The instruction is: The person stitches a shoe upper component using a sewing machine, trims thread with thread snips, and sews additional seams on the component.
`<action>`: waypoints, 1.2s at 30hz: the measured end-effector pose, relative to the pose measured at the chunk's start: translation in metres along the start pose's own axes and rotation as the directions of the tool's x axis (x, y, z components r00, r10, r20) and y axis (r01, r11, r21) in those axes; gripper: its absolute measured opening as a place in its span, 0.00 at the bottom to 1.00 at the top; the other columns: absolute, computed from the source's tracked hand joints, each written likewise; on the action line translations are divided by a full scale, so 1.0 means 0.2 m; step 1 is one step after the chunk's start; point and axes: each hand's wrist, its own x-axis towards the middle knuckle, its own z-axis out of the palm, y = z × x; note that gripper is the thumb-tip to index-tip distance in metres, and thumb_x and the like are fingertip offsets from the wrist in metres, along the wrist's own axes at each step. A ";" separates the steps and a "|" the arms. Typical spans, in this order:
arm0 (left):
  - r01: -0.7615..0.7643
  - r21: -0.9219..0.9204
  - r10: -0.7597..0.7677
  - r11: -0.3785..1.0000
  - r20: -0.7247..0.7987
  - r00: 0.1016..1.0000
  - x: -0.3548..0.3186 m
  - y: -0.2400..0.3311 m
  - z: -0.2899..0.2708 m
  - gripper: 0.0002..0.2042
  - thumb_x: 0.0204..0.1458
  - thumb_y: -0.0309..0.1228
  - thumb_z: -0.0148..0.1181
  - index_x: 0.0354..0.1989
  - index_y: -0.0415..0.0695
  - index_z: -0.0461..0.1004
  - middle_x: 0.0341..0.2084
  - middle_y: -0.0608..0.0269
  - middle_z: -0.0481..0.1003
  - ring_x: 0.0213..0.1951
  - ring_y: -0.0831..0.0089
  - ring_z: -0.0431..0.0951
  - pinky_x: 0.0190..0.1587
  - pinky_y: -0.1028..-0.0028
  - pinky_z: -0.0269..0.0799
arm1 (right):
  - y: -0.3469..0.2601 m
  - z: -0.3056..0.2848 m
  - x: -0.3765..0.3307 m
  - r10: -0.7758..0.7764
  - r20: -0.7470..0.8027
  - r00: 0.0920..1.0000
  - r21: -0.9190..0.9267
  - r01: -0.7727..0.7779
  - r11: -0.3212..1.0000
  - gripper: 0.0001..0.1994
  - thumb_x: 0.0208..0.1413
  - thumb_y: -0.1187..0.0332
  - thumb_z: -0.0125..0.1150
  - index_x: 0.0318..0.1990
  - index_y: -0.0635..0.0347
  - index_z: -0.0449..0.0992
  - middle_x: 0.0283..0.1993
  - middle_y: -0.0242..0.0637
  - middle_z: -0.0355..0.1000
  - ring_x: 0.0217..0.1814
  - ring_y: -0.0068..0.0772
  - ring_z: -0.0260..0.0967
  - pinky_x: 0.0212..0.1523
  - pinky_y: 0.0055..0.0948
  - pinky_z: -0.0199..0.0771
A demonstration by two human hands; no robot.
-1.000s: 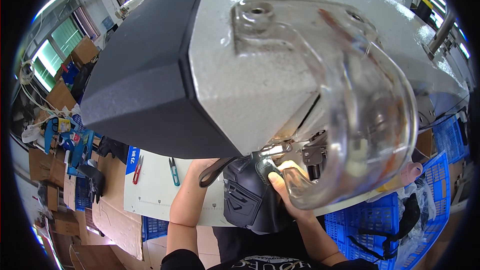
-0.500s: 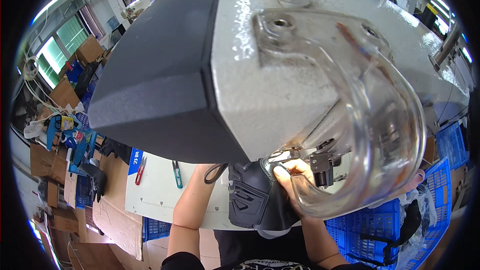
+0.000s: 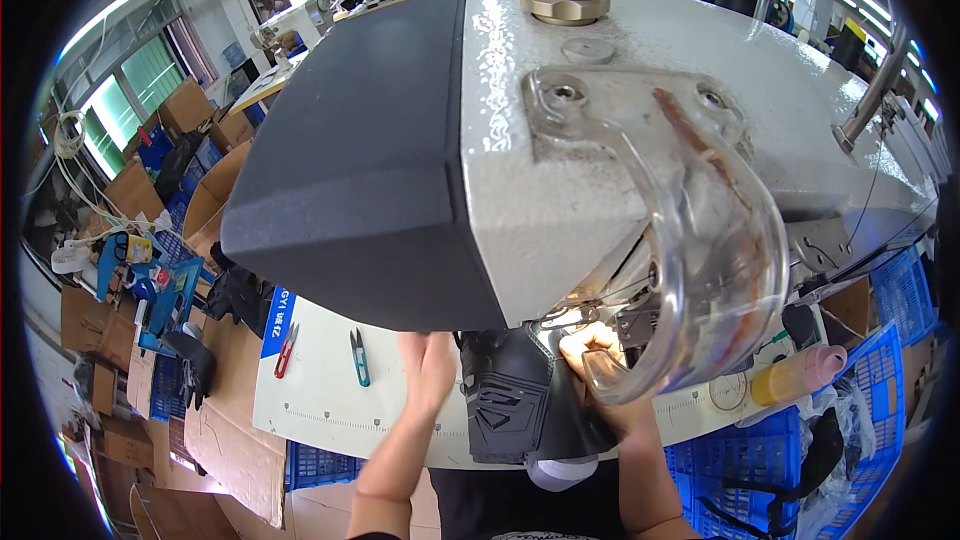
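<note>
A large white sewing machine (image 3: 510, 200) with a dark grey end cover stands over a white table (image 3: 320, 390), hiding much of the work from where I stand. A black leather piece (image 3: 520, 400) sits at the machine's base, on the side facing the seated person. Its long axis runs from the machine toward the person's body, almost straight: the far end points in under the machine and is partly hidden there, while the near end faces the person's lap, at the table edge. A raised, patterned panel shows on its left half, lengthwise along the piece. The right hand (image 3: 590, 343) is beneath the machine, at the leather's right edge, fingers bent and close together, partly behind the clear plastic guard (image 3: 760, 240); how firmly it grips, I cannot tell. The left hand (image 3: 428, 365) reaches under the machine's dark cover, just beside the leather's left edge; its fingertips are hidden, so I cannot tell how open it is or whether it holds anything. Left of the machine lie red snips (image 3: 285, 352) and teal snips (image 3: 361, 358). Right of it are a pink-topped bottle (image 3: 790, 380) of yellow liquid and a blue crate (image 3: 888, 370).
</note>
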 end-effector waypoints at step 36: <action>-0.423 0.049 0.358 0.905 0.453 0.817 -0.23 0.28 -0.03 0.32 0.34 0.15 0.57 0.54 0.52 0.76 0.60 0.62 0.68 0.67 0.57 0.59 0.69 0.53 0.45 | 0.05 0.11 0.03 0.111 -0.154 0.982 0.346 -0.051 0.937 0.08 0.57 0.65 0.61 0.38 0.59 0.77 0.34 0.36 0.74 0.38 0.31 0.70 0.41 0.31 0.68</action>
